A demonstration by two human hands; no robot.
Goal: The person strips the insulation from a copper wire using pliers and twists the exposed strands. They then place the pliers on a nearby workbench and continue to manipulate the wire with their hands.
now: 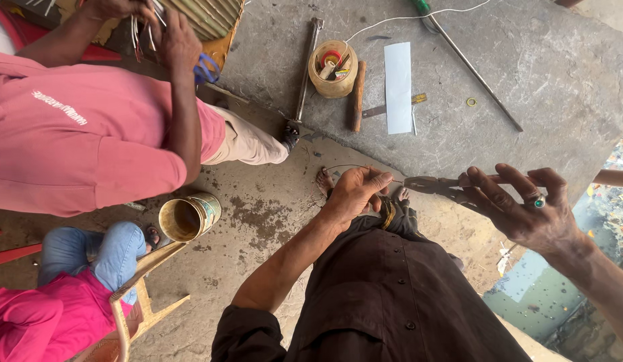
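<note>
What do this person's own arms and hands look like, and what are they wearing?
Both forearms are bare. The left arm ends in a dark brown sleeve pushed up to the elbow, matching the buttoned shirt. The left hand shows no jewellery. The right hand wears a ring with a green stone.

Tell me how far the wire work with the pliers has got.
Done: nothing finished shows near the hands. In hand: the left hand pinches a thin wire while the right hand grips pliers whose tip meets it at the fingers. Left: the wire's loose end curls free behind the left hand, unworked.
</note>
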